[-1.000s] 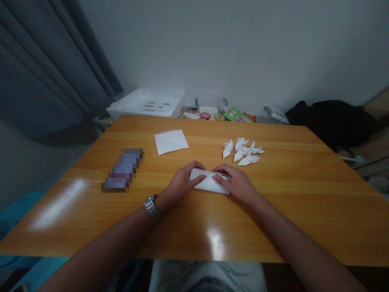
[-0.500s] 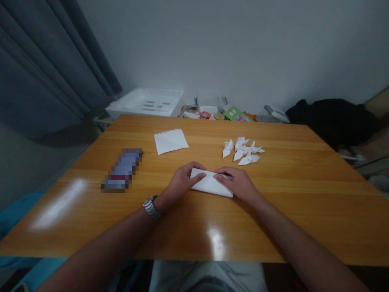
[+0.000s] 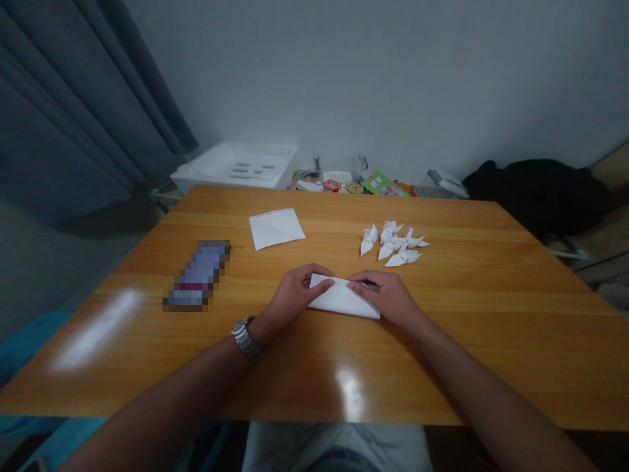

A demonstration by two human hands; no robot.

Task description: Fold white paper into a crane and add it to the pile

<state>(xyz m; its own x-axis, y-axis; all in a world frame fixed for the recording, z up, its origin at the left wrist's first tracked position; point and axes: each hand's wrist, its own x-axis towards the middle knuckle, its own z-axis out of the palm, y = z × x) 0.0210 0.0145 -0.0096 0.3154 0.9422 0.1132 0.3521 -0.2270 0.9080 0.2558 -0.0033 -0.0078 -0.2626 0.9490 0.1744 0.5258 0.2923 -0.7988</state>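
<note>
White folded paper point(image 3: 341, 302), long and narrow in shape, is located between both hands at the middle of the worktop. The left hand point(image 3: 295, 293) has a narrow grip on its left part, thumb on the near face and fingers behind the far edge. The right hand point(image 3: 393, 295) holds the right part in a similar narrow grip. Both thumbs lie near the upper edge, apart from each other; this spacing probably spreads the pressure evenly and prevents the paper from twisting. Whether its lower edge bears on the surface cannot be determined.

A loose white sheet with a perforated edge point(image 3: 278, 229) lies flat beyond the left hand, within apparent reach. Small white folded-paper figures point(image 3: 393, 246) are grouped beyond the right hand, presumably to stand out of the way of the forearms. A dark rectangular object, obscured by pixelation point(image 3: 199, 272), lies to the left; its identity cannot be confirmed. The left wrist bears a silver metal-link watch point(image 3: 246, 335).

The glossy, orange-brown wooden worktop point(image 3: 295, 373) reflects light at two places near its front. Behind it are noted a white shallow tray-like container point(image 3: 236, 160), a green printed booklet point(image 3: 383, 185) and a black soft bundle point(image 3: 535, 193). Grey curtain point(image 3: 63, 98) hangs at left, against a plain pale wall point(image 3: 344, 78).
</note>
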